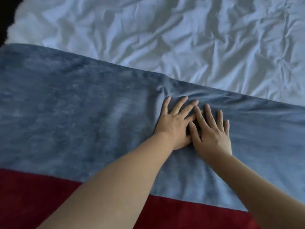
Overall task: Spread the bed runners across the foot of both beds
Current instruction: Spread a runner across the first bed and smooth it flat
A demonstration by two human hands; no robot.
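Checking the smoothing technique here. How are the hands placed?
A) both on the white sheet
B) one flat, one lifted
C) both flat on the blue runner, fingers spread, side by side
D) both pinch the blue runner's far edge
C: the left hand and right hand both lie flat on the blue runner, fingers spread, close together.

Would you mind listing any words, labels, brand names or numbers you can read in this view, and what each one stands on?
There is no readable text in this view. No writing, label or tag shows on the blue-grey bed runner, the wrinkled white duvet or the red fabric at the near edge. The left hand and right hand lie flat on the runner.
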